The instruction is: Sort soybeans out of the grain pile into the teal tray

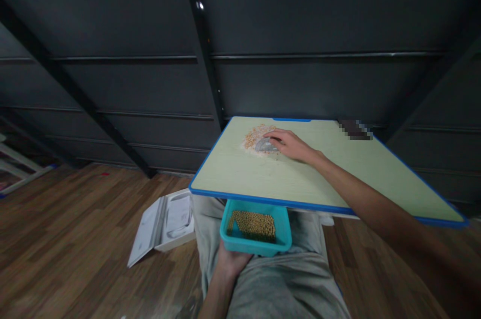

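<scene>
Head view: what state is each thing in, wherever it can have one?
right hand: closed on the clear piece
clear piece: held, against the grain pile
grain pile: loose, spread on the table
table: partly covered
left hand: under the teal container; fingers hidden
teal container: open-topped, partly filled with round beans
white box: open, contents inside
pixelated object: cannot tell

The right hand holds a grey curved tool against loose orange-and-white grains; the left hand supports a rectangular turquoise plastic tub.
</scene>
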`<state>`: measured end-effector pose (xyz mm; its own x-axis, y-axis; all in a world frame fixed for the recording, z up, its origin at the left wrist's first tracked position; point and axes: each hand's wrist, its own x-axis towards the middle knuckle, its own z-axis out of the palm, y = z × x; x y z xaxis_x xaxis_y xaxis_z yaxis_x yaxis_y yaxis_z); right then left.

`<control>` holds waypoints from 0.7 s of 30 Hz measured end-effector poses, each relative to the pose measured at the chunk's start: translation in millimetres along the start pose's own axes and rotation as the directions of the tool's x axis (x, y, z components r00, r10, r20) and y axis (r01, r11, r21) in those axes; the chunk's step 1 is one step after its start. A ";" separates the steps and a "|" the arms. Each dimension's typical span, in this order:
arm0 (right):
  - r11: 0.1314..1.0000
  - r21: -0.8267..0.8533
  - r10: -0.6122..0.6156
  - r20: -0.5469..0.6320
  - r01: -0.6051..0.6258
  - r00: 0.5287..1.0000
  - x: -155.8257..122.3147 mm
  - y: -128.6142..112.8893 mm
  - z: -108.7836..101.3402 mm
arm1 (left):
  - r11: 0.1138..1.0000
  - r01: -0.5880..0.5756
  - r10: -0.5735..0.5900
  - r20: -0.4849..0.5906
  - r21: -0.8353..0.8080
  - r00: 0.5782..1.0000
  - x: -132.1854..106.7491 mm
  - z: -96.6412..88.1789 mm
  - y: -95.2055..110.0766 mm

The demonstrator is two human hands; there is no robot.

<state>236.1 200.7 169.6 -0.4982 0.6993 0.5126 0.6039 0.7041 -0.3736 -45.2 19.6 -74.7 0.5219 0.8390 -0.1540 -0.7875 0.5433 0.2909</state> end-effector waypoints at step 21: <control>0.999 -0.032 0.012 -0.011 -0.013 1.000 -0.3 -3.0 6.3 | 1.000 -0.010 0.009 -0.104 -0.015 0.995 -1.4 9.8 -0.1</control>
<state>230.5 199.1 165.7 -0.4841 0.7066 0.5162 0.6295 0.6909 -0.3554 -42.6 18.0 -65.2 0.4785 0.8422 -0.2484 -0.7974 0.5352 0.2787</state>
